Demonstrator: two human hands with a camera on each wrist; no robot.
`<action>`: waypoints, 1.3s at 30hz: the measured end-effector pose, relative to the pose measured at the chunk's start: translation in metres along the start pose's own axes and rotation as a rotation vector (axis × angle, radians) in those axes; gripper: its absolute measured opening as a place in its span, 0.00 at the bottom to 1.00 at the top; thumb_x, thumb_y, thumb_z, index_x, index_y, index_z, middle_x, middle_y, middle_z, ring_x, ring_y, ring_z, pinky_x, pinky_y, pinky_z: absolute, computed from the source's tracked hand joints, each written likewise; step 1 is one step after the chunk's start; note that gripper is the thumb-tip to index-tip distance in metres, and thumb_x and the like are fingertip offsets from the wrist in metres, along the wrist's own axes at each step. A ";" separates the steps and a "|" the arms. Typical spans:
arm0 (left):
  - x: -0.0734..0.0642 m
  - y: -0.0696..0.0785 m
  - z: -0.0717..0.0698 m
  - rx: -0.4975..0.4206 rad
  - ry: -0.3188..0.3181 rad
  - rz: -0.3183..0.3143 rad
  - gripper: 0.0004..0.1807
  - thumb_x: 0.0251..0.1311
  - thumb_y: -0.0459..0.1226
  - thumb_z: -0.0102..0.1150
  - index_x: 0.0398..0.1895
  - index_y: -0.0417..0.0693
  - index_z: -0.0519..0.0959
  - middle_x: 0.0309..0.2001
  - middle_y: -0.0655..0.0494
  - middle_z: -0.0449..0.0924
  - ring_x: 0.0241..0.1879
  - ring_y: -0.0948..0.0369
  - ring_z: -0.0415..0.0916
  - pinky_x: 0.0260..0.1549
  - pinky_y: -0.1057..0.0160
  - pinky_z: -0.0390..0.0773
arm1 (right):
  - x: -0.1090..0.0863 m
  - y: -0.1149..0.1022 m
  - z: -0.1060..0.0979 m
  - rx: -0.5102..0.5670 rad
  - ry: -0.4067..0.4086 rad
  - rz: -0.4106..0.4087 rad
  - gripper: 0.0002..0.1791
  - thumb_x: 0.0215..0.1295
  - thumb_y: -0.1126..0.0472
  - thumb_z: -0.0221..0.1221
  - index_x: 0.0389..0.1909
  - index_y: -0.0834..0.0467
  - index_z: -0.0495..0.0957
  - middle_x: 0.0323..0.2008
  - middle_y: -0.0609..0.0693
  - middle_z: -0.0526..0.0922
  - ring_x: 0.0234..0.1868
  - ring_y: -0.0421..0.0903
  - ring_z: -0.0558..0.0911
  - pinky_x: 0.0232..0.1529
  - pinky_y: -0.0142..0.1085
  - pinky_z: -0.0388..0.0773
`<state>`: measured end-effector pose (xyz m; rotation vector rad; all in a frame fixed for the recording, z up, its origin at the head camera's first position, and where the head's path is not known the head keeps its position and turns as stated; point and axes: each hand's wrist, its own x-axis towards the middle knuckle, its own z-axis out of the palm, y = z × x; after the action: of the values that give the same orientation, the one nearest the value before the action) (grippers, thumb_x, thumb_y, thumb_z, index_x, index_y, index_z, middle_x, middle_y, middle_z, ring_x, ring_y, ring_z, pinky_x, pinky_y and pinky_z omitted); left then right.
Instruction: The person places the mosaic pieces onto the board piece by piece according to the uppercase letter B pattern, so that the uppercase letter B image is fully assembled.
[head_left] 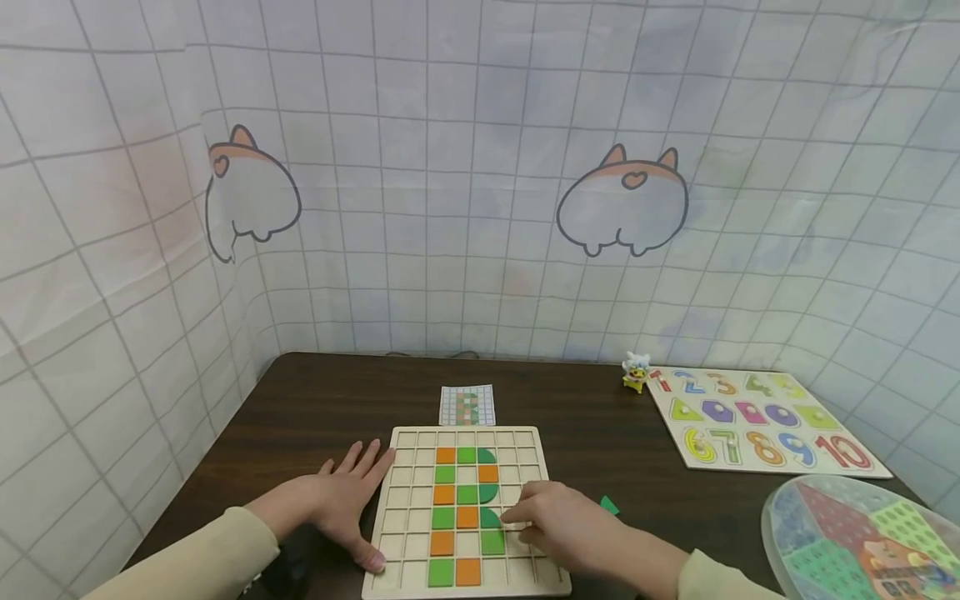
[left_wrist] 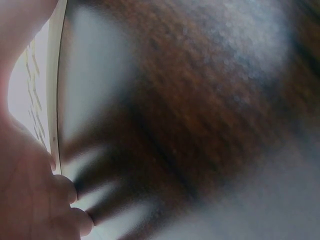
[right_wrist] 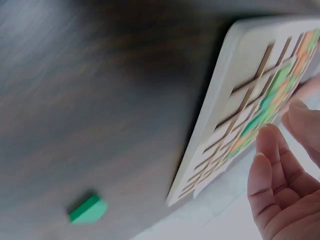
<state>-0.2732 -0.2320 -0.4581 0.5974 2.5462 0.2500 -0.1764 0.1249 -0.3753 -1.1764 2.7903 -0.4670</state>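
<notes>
A wooden grid board point(head_left: 405, 546) lies on the table, with orange and light green squares and dark green rounded pieces set in its cells. My left hand point(head_left: 341, 498) is spread along its left side, thumb on the lower left part and fingertips at the upper left edge. Over the board's right half, my right hand point(head_left: 555, 521) reaches in, its index fingertip at a dark green quarter-round piece point(head_left: 490, 518). In the right wrist view the right fingers point(right_wrist: 270, 150) are bent loosely near the thumb, with no piece visible between them.
Behind the board lies a printed pattern card point(head_left: 468, 406). One loose green piece point(head_left: 609, 505) lies right of the board. Further right are a number puzzle board point(head_left: 738, 402), a small figurine point(head_left: 636, 372) and a round game board point(head_left: 780, 533). A gridded curtain point(head_left: 450, 275) encloses the table.
</notes>
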 end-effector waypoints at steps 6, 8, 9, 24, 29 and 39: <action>-0.004 0.004 -0.002 0.001 0.006 0.000 0.86 0.22 0.83 0.67 0.85 0.60 0.34 0.84 0.45 0.28 0.83 0.41 0.26 0.70 0.23 0.43 | -0.012 0.031 -0.014 0.006 0.002 0.079 0.15 0.60 0.71 0.69 0.48 0.59 0.88 0.42 0.50 0.87 0.41 0.41 0.83 0.37 0.33 0.81; -0.004 0.004 -0.002 0.001 0.008 0.004 0.87 0.22 0.83 0.67 0.85 0.60 0.34 0.84 0.44 0.28 0.82 0.41 0.26 0.70 0.23 0.43 | -0.019 0.045 -0.018 0.004 0.004 0.102 0.15 0.60 0.70 0.70 0.48 0.59 0.87 0.43 0.50 0.86 0.41 0.43 0.84 0.38 0.34 0.82; -0.004 0.004 -0.002 0.000 0.009 0.005 0.87 0.22 0.83 0.67 0.85 0.59 0.34 0.84 0.44 0.28 0.82 0.40 0.26 0.70 0.23 0.43 | -0.022 0.052 -0.021 0.010 0.001 0.117 0.15 0.60 0.70 0.69 0.49 0.59 0.87 0.43 0.50 0.86 0.41 0.44 0.84 0.38 0.35 0.82; -0.005 0.003 -0.003 -0.001 0.002 0.000 0.86 0.22 0.83 0.67 0.85 0.60 0.34 0.84 0.45 0.28 0.82 0.40 0.26 0.69 0.23 0.42 | -0.045 0.094 -0.031 0.065 -0.096 0.234 0.11 0.58 0.68 0.72 0.43 0.58 0.87 0.43 0.48 0.86 0.46 0.50 0.84 0.46 0.42 0.82; -0.006 0.003 -0.003 0.001 0.005 -0.002 0.87 0.22 0.83 0.67 0.85 0.60 0.34 0.84 0.45 0.27 0.82 0.40 0.26 0.69 0.23 0.43 | -0.046 0.095 -0.030 0.086 -0.089 0.241 0.11 0.56 0.69 0.73 0.40 0.57 0.86 0.41 0.47 0.83 0.39 0.40 0.79 0.39 0.36 0.79; -0.002 0.002 -0.002 0.005 0.003 -0.006 0.87 0.20 0.83 0.67 0.85 0.60 0.34 0.84 0.45 0.27 0.82 0.41 0.26 0.69 0.23 0.43 | -0.045 0.097 -0.025 0.049 -0.061 0.201 0.09 0.57 0.68 0.73 0.33 0.54 0.84 0.35 0.43 0.80 0.33 0.34 0.73 0.33 0.33 0.75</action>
<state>-0.2716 -0.2310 -0.4547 0.5919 2.5521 0.2424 -0.2165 0.2269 -0.3839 -0.8730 2.7884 -0.4704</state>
